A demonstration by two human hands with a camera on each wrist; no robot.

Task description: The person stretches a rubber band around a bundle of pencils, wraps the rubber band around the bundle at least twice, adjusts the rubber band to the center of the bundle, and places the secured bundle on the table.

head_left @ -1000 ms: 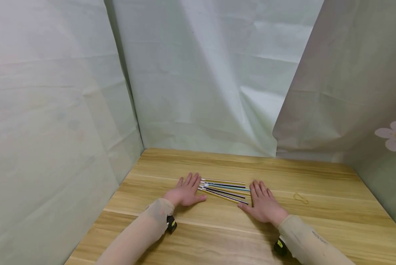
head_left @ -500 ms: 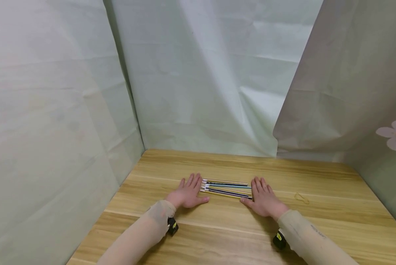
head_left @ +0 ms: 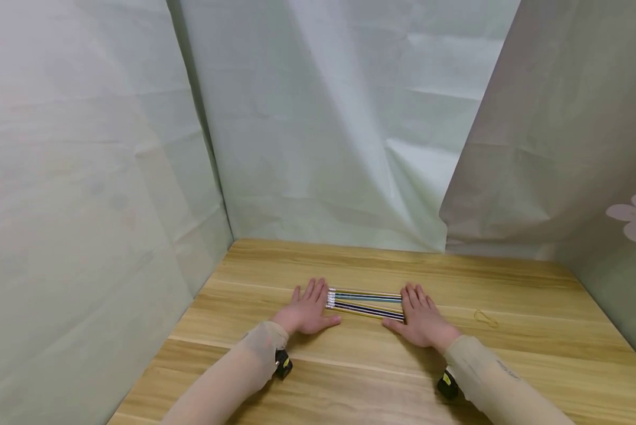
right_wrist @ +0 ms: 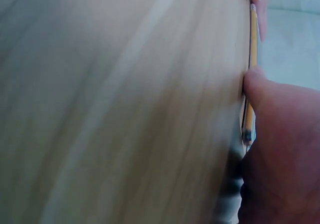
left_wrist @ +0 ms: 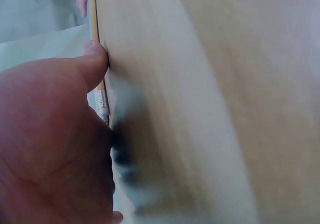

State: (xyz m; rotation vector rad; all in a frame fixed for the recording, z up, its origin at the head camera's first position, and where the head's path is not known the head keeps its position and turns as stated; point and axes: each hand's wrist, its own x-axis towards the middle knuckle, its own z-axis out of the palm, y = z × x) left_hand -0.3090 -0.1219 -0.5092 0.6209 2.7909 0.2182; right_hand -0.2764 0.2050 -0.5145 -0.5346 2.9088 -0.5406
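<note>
Several pencils [head_left: 365, 297], yellow, dark and blue, lie side by side on the wooden tabletop [head_left: 349, 378]. Their white eraser ends line up at my left hand [head_left: 308, 311], which lies flat with straight fingers against them. At the opposite ends stands my right hand [head_left: 423, 319], fingers straight, its thumb along the near side of the bundle. A narrow gap splits the pencils into two groups towards the right. In the left wrist view the thumb [left_wrist: 92, 66] touches a yellow pencil [left_wrist: 93, 23]. The right wrist view shows a yellow pencil [right_wrist: 253, 38] beside the right thumb [right_wrist: 255, 83].
A thin yellow loop, like a rubber band [head_left: 494, 323], lies on the table right of my right hand. Pale cloth walls [head_left: 323, 147] stand behind the table and at both sides. A dark camera [head_left: 283, 364] sits under the left wrist, another [head_left: 447, 385] under the right.
The fanned pencils have come closer together and more parallel, their eraser ends now even. My left hand has shifted slightly right; my right hand moved up slightly, its thumb pushing the near pencils inward.
</note>
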